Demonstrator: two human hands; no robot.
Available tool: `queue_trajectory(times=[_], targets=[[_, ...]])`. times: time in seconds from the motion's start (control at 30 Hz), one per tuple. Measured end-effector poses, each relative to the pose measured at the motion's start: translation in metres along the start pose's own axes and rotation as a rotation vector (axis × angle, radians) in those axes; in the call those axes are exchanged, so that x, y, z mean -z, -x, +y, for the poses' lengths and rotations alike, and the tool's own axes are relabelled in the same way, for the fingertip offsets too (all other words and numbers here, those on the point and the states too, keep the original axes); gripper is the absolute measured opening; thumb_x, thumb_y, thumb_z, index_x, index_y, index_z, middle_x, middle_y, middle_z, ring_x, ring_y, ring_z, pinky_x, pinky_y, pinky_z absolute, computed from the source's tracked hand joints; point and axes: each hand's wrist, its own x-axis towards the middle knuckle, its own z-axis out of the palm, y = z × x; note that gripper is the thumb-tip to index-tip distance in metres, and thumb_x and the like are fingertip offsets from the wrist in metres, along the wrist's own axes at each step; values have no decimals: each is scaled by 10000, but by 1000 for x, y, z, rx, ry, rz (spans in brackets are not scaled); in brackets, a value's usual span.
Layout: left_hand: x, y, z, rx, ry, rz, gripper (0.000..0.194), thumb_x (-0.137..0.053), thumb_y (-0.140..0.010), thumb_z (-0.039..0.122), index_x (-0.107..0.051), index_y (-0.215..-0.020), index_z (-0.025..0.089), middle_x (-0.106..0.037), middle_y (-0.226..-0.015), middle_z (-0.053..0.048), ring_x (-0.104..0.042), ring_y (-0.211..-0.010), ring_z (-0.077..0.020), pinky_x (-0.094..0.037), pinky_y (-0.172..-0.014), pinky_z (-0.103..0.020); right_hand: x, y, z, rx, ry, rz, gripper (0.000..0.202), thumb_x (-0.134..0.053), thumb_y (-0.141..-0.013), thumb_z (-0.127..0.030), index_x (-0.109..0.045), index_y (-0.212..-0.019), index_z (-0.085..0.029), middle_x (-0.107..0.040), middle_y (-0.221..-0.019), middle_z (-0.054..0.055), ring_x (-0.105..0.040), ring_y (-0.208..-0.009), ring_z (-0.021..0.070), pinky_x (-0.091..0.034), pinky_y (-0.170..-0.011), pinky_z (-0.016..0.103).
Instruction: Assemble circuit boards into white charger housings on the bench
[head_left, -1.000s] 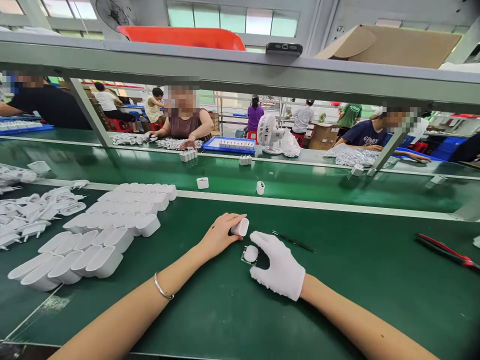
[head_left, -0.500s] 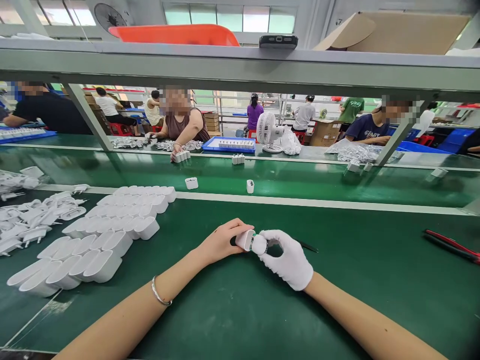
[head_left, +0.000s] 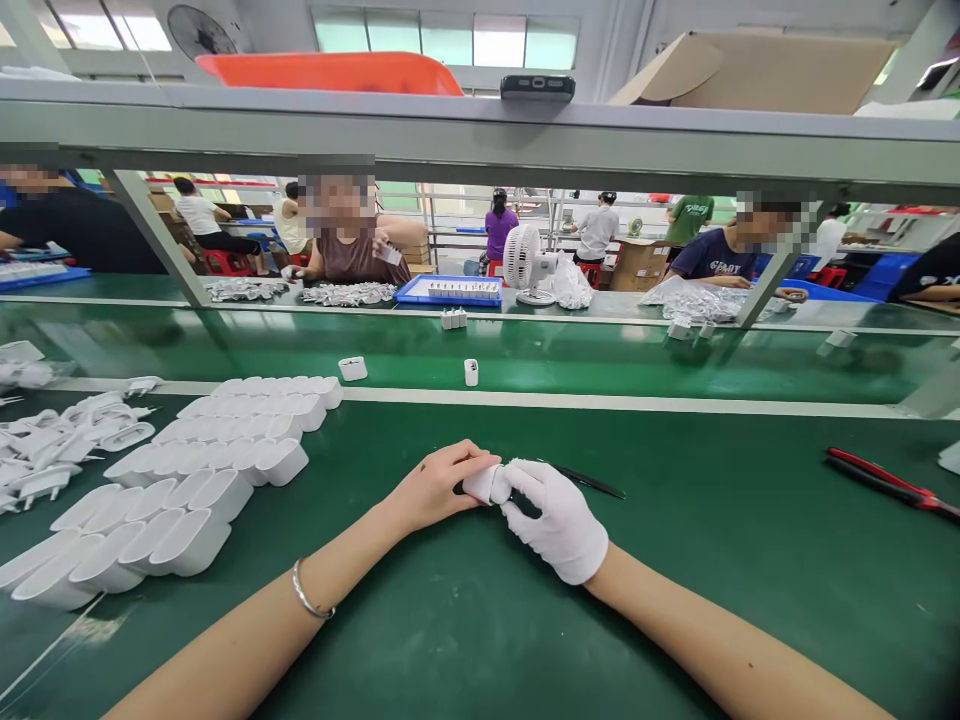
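My bare left hand [head_left: 442,485] is closed around a white oval housing [head_left: 478,486], held just above the green work surface [head_left: 465,620]. Against the housing's right end sits a white round part [head_left: 500,486], pinched between the thumb and fingers of my gloved right hand [head_left: 559,520]. The two pieces touch; little shows between them. Just beyond the right hand lie thin black tweezers [head_left: 592,483]. Rows of white open housings [head_left: 187,540] stand to the left of my left hand.
A pile of white plug parts [head_left: 45,450] lies at the far left, and red-and-black pliers [head_left: 885,480] at the right. Beyond the white strip, a green belt [head_left: 600,365] carries small white pieces [head_left: 471,372]. People sit across it. A metal shelf [head_left: 450,130] spans overhead.
The round part has moved closer to the housing, and the green bit between them no longer shows. The view has shifted slightly. A person opposite has lifted a hand from the belt with white pieces.
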Motion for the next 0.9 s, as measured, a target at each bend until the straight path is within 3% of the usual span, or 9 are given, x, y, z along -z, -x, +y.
queue_trajectory(times=[0.3,0.53,0.9], targets=[[-2,1,-1,37,31,36,457,-648,-774,183,-548,-1215,254,-599,-1069,-50,-598,-958,-191,-510,-842,-303,9,-2,-5,39,-20,27,207,-480,-761,-62,-518,-826,-255,-589,-763,-10,-546,-687,147,-473,-701,302],[-2,1,-3,-3,46,29,433,-639,-792,188,-550,-1212,250,-591,-1087,-53,-591,-993,-190,-504,-870,-305,7,-2,0,50,-82,-39,175,-469,-789,-89,-517,-824,-254,-581,-756,-17,-545,-696,136,-464,-713,289],[0,0,0,-47,29,53,427,-656,-788,180,-553,-1200,227,-593,-1063,-54,-597,-963,-180,-505,-840,-282,2,-2,2,47,-34,-31,175,-482,-799,-80,-529,-841,-244,-583,-776,-11,-540,-720,135,-452,-717,272]])
